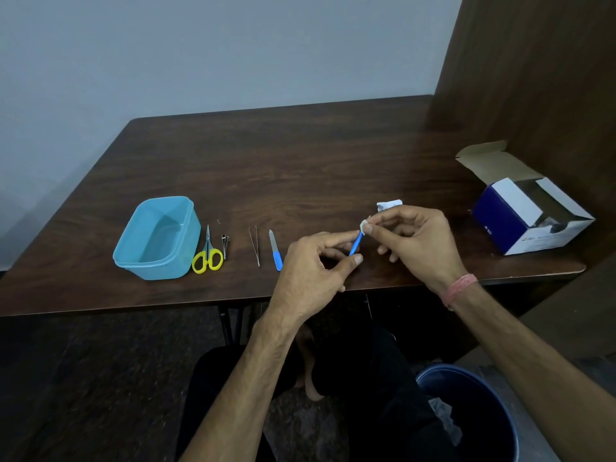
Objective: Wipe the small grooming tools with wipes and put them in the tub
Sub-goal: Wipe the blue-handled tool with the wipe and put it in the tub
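Hands [363, 248] pinch slim blue tool [354, 244], crumpled wipe [364, 225].

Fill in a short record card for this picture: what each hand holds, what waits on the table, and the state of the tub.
left hand: pinches a small blue tool by its lower end
right hand: pinches a white wipe around the tool's upper tip
tub: blue, open, nothing visible inside
waiting on the table: yellow scissors, nail clipper, tweezers, blue nail file
also there: open wipe box, torn wrapper
below the table: blue bin
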